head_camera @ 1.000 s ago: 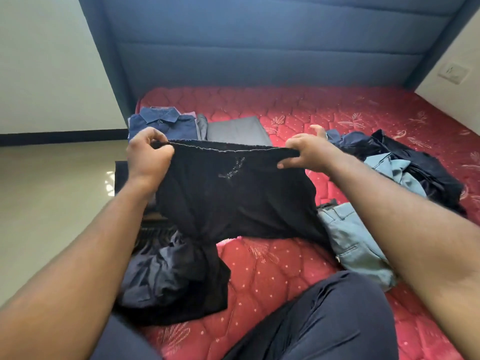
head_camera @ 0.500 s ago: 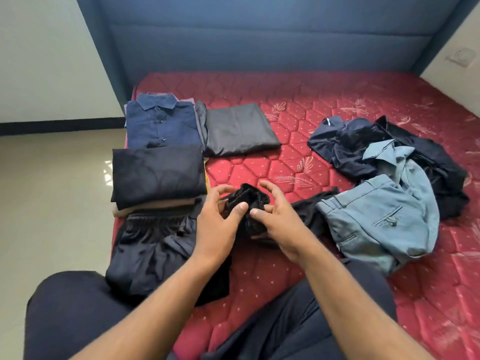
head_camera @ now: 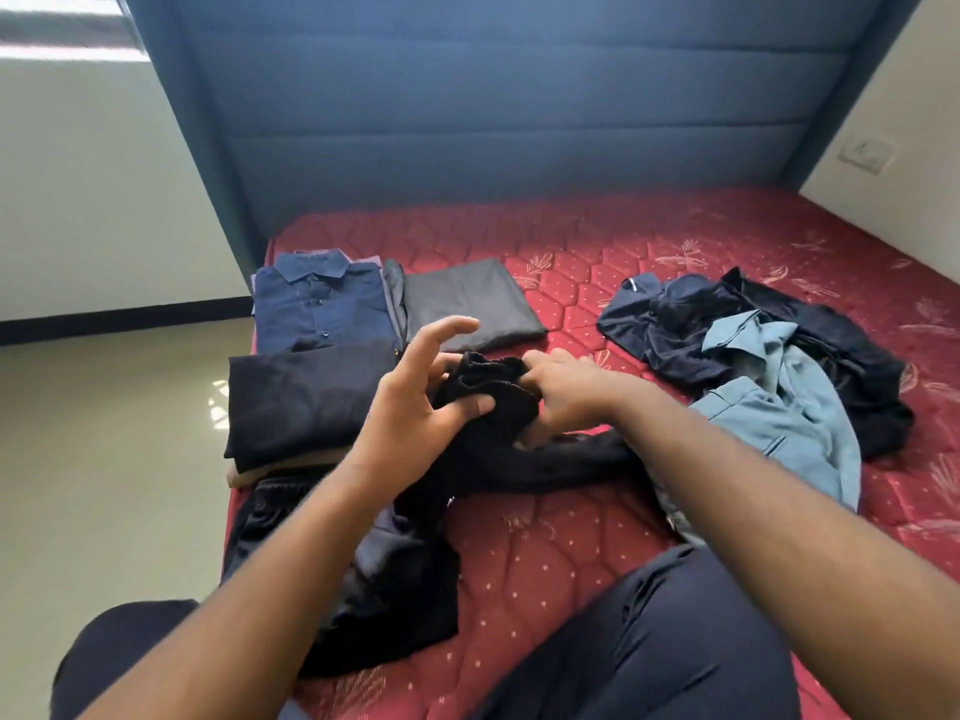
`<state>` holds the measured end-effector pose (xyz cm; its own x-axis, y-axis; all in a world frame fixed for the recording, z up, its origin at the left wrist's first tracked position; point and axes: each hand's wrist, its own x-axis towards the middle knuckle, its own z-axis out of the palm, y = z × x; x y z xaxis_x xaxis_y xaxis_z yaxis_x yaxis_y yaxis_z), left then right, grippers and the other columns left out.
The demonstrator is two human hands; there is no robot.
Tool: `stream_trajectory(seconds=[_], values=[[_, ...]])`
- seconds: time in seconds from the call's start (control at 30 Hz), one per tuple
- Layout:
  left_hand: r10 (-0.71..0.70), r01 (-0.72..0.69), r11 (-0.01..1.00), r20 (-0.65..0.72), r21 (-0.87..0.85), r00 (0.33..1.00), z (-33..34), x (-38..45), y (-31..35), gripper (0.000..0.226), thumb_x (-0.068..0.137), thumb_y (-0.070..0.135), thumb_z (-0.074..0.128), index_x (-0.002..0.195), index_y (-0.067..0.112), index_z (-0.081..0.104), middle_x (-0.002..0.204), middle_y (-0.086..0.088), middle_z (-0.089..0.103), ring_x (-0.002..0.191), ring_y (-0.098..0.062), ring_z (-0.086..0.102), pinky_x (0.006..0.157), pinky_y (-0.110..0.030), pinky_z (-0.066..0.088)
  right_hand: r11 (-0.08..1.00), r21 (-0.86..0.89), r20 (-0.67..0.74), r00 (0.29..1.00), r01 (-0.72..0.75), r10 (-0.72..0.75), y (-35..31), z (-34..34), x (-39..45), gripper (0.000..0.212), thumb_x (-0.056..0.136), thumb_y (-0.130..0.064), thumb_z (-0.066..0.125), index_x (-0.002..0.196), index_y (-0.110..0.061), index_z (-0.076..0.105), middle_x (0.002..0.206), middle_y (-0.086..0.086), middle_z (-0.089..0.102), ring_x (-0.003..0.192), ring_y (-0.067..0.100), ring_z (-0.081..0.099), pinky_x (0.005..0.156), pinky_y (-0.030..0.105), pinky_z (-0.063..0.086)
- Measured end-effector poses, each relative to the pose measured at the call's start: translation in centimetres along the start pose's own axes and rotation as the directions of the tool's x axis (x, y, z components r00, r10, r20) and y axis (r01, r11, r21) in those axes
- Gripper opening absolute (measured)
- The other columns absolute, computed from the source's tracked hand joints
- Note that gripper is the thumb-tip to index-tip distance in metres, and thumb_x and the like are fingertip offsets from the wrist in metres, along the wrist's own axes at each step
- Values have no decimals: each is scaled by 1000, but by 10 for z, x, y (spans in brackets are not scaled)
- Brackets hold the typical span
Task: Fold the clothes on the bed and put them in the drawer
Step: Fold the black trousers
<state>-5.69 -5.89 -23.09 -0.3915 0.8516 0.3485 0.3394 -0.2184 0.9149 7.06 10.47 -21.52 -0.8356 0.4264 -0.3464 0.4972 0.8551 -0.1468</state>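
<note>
A black garment (head_camera: 488, 407) is bunched between my hands above the red mattress (head_camera: 623, 241), its loose end trailing right and down. My right hand (head_camera: 563, 394) grips the bunched top with curled fingers. My left hand (head_camera: 415, 402) pinches the garment's left side with the thumb, while its fingers are raised and spread. Folded pieces lie at the left: a navy collared shirt (head_camera: 322, 304), a grey folded piece (head_camera: 467, 304) and a black folded piece (head_camera: 306, 397). An unfolded pile (head_camera: 769, 366) of dark and light blue clothes lies at the right.
A crumpled dark garment (head_camera: 363, 563) lies by the bed's left edge, under my left forearm. My knees in dark trousers are at the bottom. The blue padded headboard (head_camera: 493, 122) stands behind, the tiled floor (head_camera: 104, 459) to the left, and a wall with a switch (head_camera: 865, 155) to the right.
The black garment was held up spread by its waistband; I have brought it down and gathered it into a bunch. My left fingers have now lifted and spread.
</note>
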Motion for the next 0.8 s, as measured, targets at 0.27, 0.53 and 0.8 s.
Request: stream_trajectory(seconds=[0.27,0.53,0.8], values=[[197,-203,964,49,174,979,-78,88,60,44,77,-9,77,106,23,68,102,3,70,91,-10,67,88,-31,56,977,178,-88,991,120,-106,21,-117,4,45,73,-40,83,114,-25,71,134,-12,42,124,13,47,107,32,37],[439,-432,835,60,341,897,-95,100,98,38,67,19,84,94,32,61,92,10,64,79,-21,65,74,-43,57,577,496,-731,671,648,-126,-56,-118,-21,29,92,5,54,90,-18,72,84,-7,63,75,6,58,70,21,43],[499,-512,696,174,504,849,-100,104,107,38,68,24,84,91,29,54,83,13,60,74,-8,55,66,-24,48,775,542,-247,943,325,-223,-85,-117,-1,34,93,5,43,82,-24,57,76,-5,58,63,6,53,62,24,47]])
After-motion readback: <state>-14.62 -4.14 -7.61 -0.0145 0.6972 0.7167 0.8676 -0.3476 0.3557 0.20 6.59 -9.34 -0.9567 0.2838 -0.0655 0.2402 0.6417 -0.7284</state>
